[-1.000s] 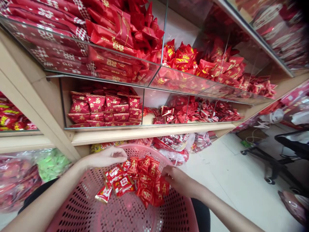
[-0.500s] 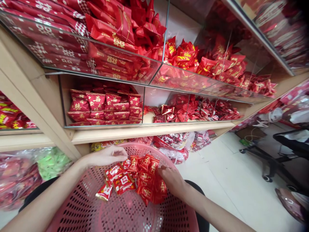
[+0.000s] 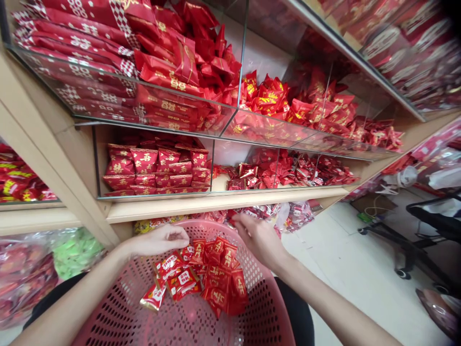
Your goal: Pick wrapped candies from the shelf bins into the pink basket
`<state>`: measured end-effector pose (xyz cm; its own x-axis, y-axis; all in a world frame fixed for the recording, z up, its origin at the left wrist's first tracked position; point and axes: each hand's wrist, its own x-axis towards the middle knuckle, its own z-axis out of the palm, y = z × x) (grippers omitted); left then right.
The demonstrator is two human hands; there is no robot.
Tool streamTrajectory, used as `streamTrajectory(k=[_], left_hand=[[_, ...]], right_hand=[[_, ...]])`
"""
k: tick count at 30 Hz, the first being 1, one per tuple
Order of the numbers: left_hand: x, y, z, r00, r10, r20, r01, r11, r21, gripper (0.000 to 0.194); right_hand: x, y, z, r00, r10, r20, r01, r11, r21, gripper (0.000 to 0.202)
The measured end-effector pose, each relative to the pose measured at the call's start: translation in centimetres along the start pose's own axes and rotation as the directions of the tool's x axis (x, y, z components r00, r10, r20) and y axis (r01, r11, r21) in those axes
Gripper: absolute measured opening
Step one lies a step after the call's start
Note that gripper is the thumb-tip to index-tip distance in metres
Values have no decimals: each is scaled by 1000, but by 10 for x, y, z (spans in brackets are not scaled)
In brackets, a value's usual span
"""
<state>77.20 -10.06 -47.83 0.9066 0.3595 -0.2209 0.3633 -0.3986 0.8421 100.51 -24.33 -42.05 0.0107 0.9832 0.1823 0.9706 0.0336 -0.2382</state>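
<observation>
A pink perforated plastic basket [image 3: 252,259] sits at my lap. Inside it lies a heap of small red candy packets with gold lettering [image 3: 218,276]. Beside these are several red-and-white packets with gold ends [image 3: 183,282]. My left hand [image 3: 163,239] hovers over the basket's left side, fingers curled in near the packets; whatever is inside them is hidden. Over the far right rim is my right hand [image 3: 260,240], its fingers drawn together against red bags behind. Whether a packet is between its fingertips is unclear.
Ahead stands a wooden shelf [image 3: 230,204] with clear-fronted bins of red packets [image 3: 156,166]. Bagged goods [image 3: 298,214] lie beneath it. A bag of green packets [image 3: 77,250] is at the left. On the right are a wheeled chair base [image 3: 399,259] and a person's shoe [image 3: 437,307].
My right hand has lifted from the red packets and moved up and outward over the basket's far rim. The left hand stays almost in place. The view has shifted slightly.
</observation>
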Motion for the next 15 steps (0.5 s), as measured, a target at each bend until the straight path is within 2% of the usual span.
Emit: streamTrajectory(k=[3,6,8,11,15], left_hand=[[0,0,0,1000,-15,-9,15,1000,-4,36],[0,-2,1,1000,-7,-14,7,1000,-21,36],[1,-5,1,1000,1,-18,-1,1000,-22,36],[1,-8,1,1000,2,-24,-3,1000,-28,35],[2,-9,1,1000,-8,-28,7,999,-41,35]], right_hand=[[38,-2,-24,976,-56,-210,59,998,10,25],[85,8,-33,956,-72,-283,64,997,-37,29],[117,20,-29,961,-71,-268,59,997,-54,31],[162,33,-17,982,-43,-183,39,999,-28,32],[209,32,0,999,6,-47,-4,999,51,31]])
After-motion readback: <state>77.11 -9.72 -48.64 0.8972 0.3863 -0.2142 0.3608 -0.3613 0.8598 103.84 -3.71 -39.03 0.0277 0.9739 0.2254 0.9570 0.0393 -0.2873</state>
